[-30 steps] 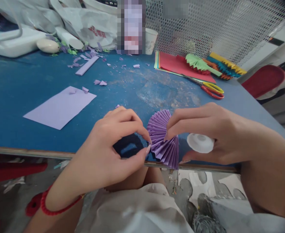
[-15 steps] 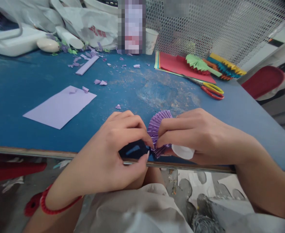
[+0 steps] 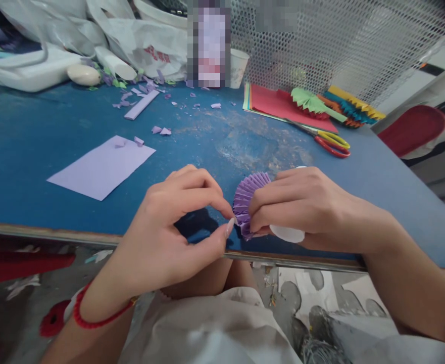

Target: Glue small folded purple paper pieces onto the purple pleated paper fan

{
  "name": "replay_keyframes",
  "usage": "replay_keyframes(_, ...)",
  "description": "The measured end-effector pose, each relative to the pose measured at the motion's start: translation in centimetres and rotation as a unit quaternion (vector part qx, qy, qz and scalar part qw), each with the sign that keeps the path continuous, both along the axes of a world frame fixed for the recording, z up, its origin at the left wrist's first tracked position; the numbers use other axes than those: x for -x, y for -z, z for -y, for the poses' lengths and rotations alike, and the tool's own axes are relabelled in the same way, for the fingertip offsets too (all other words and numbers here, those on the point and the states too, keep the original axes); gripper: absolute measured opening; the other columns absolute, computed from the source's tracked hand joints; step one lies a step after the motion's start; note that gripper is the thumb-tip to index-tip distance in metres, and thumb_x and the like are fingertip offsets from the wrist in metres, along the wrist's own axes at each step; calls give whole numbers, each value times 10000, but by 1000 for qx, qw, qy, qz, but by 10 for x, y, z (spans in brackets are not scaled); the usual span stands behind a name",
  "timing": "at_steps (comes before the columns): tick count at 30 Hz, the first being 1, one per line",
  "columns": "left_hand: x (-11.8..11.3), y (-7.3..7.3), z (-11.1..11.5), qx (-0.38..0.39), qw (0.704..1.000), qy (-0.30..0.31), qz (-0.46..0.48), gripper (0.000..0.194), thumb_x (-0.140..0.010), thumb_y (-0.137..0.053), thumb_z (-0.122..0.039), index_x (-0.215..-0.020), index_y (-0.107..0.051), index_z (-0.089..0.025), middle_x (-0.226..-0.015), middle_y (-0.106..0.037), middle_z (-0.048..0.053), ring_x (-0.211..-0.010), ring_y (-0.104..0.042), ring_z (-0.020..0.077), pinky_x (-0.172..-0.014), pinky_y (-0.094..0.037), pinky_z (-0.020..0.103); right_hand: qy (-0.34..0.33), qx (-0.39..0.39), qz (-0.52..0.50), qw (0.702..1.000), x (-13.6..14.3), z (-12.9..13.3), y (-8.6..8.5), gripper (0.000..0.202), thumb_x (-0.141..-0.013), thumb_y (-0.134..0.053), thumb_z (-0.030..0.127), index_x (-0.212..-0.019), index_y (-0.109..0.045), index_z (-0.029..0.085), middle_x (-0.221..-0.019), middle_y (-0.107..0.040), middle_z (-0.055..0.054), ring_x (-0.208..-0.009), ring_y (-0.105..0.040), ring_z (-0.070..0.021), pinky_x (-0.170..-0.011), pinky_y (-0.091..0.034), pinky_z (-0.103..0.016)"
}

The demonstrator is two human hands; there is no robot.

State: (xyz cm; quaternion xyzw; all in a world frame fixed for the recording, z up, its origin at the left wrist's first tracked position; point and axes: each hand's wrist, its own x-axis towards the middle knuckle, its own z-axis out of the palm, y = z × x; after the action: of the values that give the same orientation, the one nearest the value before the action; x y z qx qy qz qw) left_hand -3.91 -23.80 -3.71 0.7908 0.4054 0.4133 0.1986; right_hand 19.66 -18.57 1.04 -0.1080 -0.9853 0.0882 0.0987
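A pleated purple paper fan stands over the table near its front edge. My right hand is closed on it, with the fingers covering its right part. A white object with a rounded end is also tucked in that hand, and most of it is hidden. At the fan's left edge, my left hand holds thumb and forefinger pinched together. A tiny pale bit shows at those fingertips, too small to name. To the left lies a flat purple sheet of paper bearing small scraps.
Scissors with red and yellow handles lie at right, beside coloured paper sheets and a green folded fan. A paper cup, white bags, a folded purple strip and scattered scraps occupy the back.
My left hand has shifted slightly left and up, its thumb and forefinger now meeting at the fan's edge. The fan has turned a little in my right hand. The whole view has shifted slightly.
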Motion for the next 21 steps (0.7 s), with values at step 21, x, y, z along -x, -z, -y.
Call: replay_keyframes(21, 1, 4, -6, 14, 997, 20, -78, 154, -854, -672, -163, -949, -725, -271, -1001, -645, -4, -979, -581, 185, -879, -468, 338, 32, 72, -2, 997, -6, 7, -10, 189, -954, -496, 80, -1033, -634, 182, -926, -754, -47, -812, -681, -128, -700, -457, -248)
